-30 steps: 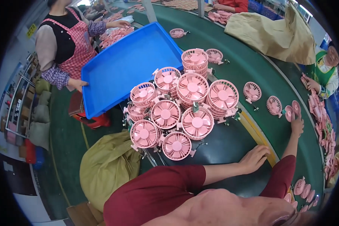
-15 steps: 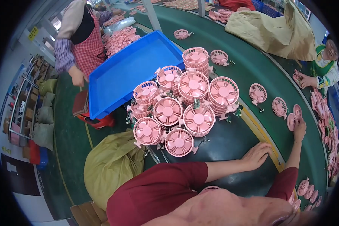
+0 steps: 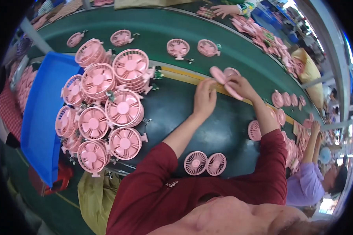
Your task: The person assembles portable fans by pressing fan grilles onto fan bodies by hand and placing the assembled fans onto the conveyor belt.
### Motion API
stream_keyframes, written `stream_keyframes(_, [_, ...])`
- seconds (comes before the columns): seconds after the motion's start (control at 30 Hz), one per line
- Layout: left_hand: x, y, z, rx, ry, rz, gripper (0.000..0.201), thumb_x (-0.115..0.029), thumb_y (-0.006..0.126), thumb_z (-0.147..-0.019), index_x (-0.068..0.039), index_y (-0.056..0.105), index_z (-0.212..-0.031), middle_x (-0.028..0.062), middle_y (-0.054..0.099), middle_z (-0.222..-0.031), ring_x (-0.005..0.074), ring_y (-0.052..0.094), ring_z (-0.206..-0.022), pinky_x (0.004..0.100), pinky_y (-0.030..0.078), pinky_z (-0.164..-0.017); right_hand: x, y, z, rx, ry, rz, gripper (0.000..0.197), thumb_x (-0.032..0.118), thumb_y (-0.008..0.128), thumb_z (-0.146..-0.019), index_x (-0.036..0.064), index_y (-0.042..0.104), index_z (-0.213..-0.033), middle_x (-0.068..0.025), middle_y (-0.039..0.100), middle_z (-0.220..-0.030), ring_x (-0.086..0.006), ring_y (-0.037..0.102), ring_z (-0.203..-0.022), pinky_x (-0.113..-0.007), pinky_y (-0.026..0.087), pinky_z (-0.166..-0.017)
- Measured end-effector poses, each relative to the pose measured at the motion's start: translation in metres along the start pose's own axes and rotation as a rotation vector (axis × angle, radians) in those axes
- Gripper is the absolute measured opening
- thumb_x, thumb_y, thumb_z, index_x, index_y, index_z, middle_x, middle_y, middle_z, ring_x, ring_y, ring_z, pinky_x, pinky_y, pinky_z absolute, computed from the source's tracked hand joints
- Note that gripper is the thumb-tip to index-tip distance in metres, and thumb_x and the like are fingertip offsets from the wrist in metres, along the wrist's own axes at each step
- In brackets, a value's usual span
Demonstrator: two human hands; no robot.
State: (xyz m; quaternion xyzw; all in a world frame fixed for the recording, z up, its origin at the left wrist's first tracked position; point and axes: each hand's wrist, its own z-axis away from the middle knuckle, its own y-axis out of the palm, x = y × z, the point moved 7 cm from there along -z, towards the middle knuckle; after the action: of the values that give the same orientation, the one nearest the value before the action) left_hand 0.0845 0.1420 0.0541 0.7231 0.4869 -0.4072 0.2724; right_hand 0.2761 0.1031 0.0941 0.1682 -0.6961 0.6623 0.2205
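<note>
My right hand [image 3: 241, 87] is closed on a few pink round fan covers, above the yellow-striped edge of the conveyor. One pink cover [image 3: 218, 75] tilts toward my left hand, and another pink cover [image 3: 233, 91] hangs below my right fingers. My left hand [image 3: 205, 98] is close beside them with loosely bent fingers; its fingertips come near the tilted cover, and contact cannot be made out. Two slotted pink fan grilles [image 3: 195, 163] lie side by side on the dark table near my body. Left of my hands stand stacks of pink fan housings [image 3: 123, 107] with blades and small circuit boards.
A blue tray [image 3: 41, 117] sits beyond the stacks at left. The green conveyor [image 3: 153, 37] curves past, carrying more fan housings [image 3: 178, 47]. At right are more pink covers [image 3: 277, 99] and a person in purple [image 3: 306, 184]. Another person's hand [image 3: 223, 10] works across the belt.
My view has swung right. My right hand has lifted pink covers from the conveyor and brought them nearer, toward my left hand, which has also risen toward them.
</note>
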Motion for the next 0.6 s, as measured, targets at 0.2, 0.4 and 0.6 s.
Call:
stream_keyframes(0.2, [0.003,-0.002,-0.002,0.009,-0.092,0.097,0.034,-0.006,0.055,-0.090,0.000,0.047,-0.123,0.0201,0.047,-0.125,0.0339,0.052,-0.109,0.0337,0.055,-0.079,0.015,-0.027,0.020,-0.302,0.155,-0.046,0.025,0.017,0.065,-0.086,-0.0008,0.064,-0.104,-0.0151,0.065,-0.098,-0.0226,0.064,-0.089,-0.031,0.050,-0.081])
stream_keyframes(0.4, [0.006,-0.001,-0.001,0.033,-0.043,0.016,0.033,-0.003,0.057,-0.085,-0.001,0.051,-0.117,0.0200,0.052,-0.116,0.0355,0.050,-0.106,0.0421,0.045,-0.093,-0.044,-0.004,-0.008,-0.316,0.202,0.461,0.059,0.040,0.074,-0.074,0.0092,0.060,-0.123,-0.0183,0.061,-0.120,-0.0366,0.059,-0.107,-0.045,0.047,-0.092])
stream_keyframes(0.6, [-0.025,-0.002,0.009,0.050,0.166,-0.346,0.035,-0.004,0.060,-0.082,-0.003,0.053,-0.116,0.0164,0.053,-0.121,0.0372,0.044,-0.120,0.0439,0.035,-0.102,-0.012,0.010,-0.011,-0.242,-0.073,0.325,0.044,0.033,0.072,-0.077,0.0060,0.066,-0.111,-0.0163,0.066,-0.110,-0.0335,0.060,-0.104,-0.044,0.046,-0.093])
